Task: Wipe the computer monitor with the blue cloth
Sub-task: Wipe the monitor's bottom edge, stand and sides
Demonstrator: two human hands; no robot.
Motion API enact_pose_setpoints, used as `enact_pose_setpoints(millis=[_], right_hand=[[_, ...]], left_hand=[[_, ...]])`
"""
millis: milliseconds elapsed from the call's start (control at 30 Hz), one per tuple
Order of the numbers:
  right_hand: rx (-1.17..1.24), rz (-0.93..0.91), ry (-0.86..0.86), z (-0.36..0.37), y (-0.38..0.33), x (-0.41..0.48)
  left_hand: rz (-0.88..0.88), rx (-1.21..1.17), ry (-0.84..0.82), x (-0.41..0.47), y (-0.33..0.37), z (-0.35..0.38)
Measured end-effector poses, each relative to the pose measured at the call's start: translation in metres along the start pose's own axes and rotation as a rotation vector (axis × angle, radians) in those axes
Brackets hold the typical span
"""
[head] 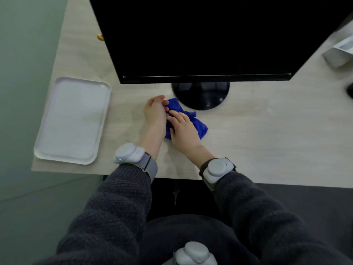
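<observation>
While both hands work at the blue cloth (198, 124), it lies bunched on the desk (267, 134), just at 7 o'clock of the monitor's round black stand (200, 96) and touching or nearly touching its rim. Left hand (155, 111) stands on edge at the cloth's 9 o'clock side, fingers loosely curved and mostly open, tips against the fabric; no firm pinch is visible. Right hand (184, 131) lies flat over the cloth's middle, fingers spread and pressing down, nothing closed in it that can be seen. Monitor (200, 35) rises at 12 o'clock, screen dark, lower bezel overhanging the stand. White tray (72, 119) sits well apart at 9 o'clock, with nothing seen on it. Grey sensor bands on both wrists. Judgement: cloth is being gathered, wiping not yet begun. Risks: a loose, wadded grab could let a tail of cloth trail and snag the stand; lifting too close under the bezel could knock knuckles or a wrist band against the monitor's lower edge and rock it; pushing hard on a light screen could tip it backward.
</observation>
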State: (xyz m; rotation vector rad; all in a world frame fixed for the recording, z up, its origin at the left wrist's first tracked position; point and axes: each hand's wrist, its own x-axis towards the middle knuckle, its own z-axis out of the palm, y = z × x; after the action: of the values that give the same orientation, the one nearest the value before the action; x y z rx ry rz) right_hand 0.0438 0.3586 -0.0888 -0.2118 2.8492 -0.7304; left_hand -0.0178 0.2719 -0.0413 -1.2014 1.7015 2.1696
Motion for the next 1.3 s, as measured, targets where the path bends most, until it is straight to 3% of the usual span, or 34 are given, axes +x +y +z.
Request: enact_pose_setpoints(millis=[100, 300, 500, 1033, 1300], right_hand=[[-0.117, 0.09, 0.055, -0.023, 0.038, -0.023], [0.062, 0.191, 0.334, -0.068, 0.073, -0.031], [-0.007, 0.192, 0.115, -0.069, 0.108, -0.001], [0.15, 0.581, 0.309, -0.133, 0.257, -0.042], [0.17, 0.676, 0.382, -0.126, 0.256, -0.075]], left_hand=[[0.009, 0.04, -0.037, -0.016, -0.015, 0.03], [0.038, 0.099, -0.097, -0.043, -0.037, 0.069], [0.042, 0.175, -0.119, -0.057, -0.052, 0.094], [0.016, 0.344, -0.224, -0.085, -0.088, 0.201], [-0.014, 0.42, -0.3, -0.108, -0.114, 0.242]])
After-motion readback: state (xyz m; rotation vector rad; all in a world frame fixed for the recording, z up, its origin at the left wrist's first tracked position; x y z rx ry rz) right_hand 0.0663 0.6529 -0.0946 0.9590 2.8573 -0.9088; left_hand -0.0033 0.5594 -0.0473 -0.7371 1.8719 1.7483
